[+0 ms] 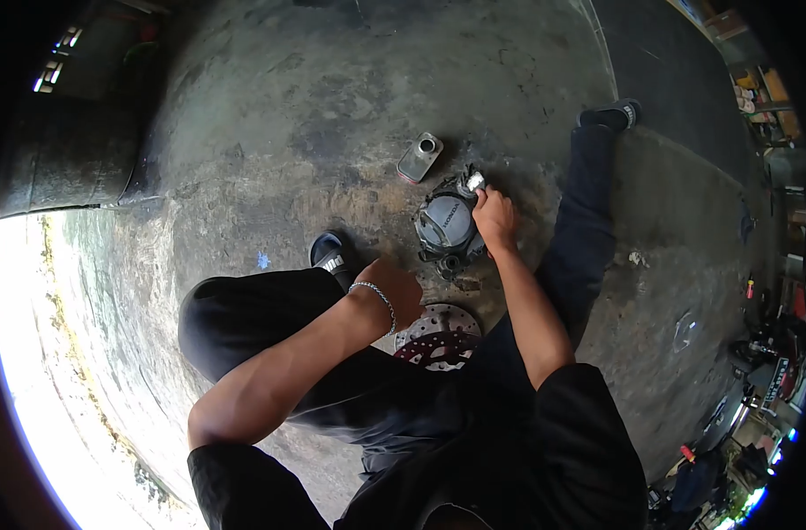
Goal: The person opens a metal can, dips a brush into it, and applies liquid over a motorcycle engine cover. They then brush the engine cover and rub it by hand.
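Observation:
My right hand [497, 221] is closed, its fingertips on a small white crumpled piece [475, 181] at the upper right edge of a grey engine cover [442, 221]. The cover is marked HONDA and lies on the floor, with dark, dirty metal parts around its rim. Nearer my body, my left hand [397, 293] is curled with the back up, apart from the cover; its palm and whatever may be in it are hidden. A silvery bracelet circles that wrist. Below the left hand a perforated brake disc [438, 334] shows between my legs, partly covered.
An open-mouthed metal can [420, 159] stands beyond the cover. My sandalled feet [334, 252] flank the parts. A small blue scrap [263, 260] lies on the stained concrete floor [314, 124]. Motorcycle parts [760, 362] crowd the right edge; a dark drum-like object [67, 163] is at left.

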### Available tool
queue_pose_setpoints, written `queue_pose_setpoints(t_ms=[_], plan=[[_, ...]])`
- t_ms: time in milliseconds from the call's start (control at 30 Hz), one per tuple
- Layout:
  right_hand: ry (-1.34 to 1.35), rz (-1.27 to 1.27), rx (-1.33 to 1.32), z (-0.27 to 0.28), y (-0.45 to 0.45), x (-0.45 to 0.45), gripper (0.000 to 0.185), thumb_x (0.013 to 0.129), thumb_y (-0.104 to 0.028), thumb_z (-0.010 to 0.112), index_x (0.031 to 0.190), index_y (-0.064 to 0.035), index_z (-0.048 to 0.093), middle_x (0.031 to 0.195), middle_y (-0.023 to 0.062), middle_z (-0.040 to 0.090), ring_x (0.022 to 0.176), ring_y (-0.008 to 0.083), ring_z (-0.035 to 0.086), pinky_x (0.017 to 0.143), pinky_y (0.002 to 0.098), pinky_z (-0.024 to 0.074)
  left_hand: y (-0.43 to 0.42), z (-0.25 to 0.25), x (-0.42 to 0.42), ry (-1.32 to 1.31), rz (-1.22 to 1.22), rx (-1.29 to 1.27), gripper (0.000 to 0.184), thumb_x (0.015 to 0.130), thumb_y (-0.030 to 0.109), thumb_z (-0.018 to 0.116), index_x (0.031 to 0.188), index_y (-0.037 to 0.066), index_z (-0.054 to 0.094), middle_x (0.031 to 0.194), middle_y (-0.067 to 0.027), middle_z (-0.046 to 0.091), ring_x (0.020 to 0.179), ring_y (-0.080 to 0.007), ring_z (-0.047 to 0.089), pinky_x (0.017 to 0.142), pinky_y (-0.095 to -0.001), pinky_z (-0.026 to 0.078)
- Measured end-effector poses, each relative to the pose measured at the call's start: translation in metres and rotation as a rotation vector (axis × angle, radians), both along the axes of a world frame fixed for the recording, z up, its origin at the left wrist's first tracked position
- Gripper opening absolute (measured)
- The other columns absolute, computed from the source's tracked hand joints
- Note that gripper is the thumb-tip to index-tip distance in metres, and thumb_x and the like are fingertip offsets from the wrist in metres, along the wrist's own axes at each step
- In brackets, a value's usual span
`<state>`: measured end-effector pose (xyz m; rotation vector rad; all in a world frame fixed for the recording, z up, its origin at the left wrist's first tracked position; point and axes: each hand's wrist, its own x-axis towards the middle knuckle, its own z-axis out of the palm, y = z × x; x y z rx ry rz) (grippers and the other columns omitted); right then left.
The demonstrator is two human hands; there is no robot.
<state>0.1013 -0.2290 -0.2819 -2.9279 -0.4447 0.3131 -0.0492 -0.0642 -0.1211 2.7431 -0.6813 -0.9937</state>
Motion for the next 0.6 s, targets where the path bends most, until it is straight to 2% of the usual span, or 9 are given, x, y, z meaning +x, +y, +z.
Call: queue_pose_setpoints(t_ms=[100, 233, 400, 600], plan=[[0.008, -0.082, 0.009, 0.009, 0.005, -0.008, 0.029, 0.089, -0.031, 0.045, 0.089, -0.0073, 0.061, 0.073, 0.0174, 0.064, 0.064, 0.0402, 0.060, 0.058, 0.0478, 0.0475, 0.002, 0.010, 0.000, 0.049, -0.008, 0.027, 0.034, 0.084, 0.032, 0.050, 0.076, 0.004, 0.069, 0.076, -0.0099, 0.067, 0.062, -0.0293, 0.062, 0.057, -0.0376, 0.049], [-0.012, -0.060, -0.050, 0.013, -0.004, 0.003, 0.030, 0.090, -0.032, 0.044, 0.090, -0.0070, 0.061, 0.074, 0.0169, 0.065, 0.064, 0.0394, 0.061, 0.058, 0.0475, 0.0478, -0.005, 0.024, 0.007, 0.058, -0.008, 0.105, 0.032, 0.083, 0.030, 0.051, 0.076, 0.004, 0.069, 0.077, -0.0101, 0.067, 0.063, -0.0292, 0.062, 0.057, -0.0380, 0.049], [0.009, -0.020, -0.063, 0.010, -0.009, 0.020, 0.030, 0.090, -0.032, 0.044, 0.091, -0.0064, 0.061, 0.074, 0.0161, 0.065, 0.064, 0.0386, 0.062, 0.057, 0.0472, 0.0478, -0.008, 0.021, 0.011, 0.002, -0.003, 0.062, 0.029, 0.081, 0.028, 0.052, 0.075, 0.005, 0.069, 0.076, -0.0095, 0.067, 0.064, -0.0289, 0.063, 0.058, -0.0385, 0.049], [0.006, 0.069, -0.067, 0.012, -0.008, 0.031, 0.029, 0.090, -0.030, 0.045, 0.091, -0.0060, 0.061, 0.075, 0.0159, 0.066, 0.066, 0.0375, 0.063, 0.057, 0.0461, 0.0481, -0.007, 0.026, 0.021, 0.112, 0.067, 0.094, 0.027, 0.079, 0.027, 0.053, 0.073, 0.006, 0.069, 0.076, -0.0091, 0.068, 0.066, -0.0299, 0.063, 0.061, -0.0398, 0.049]])
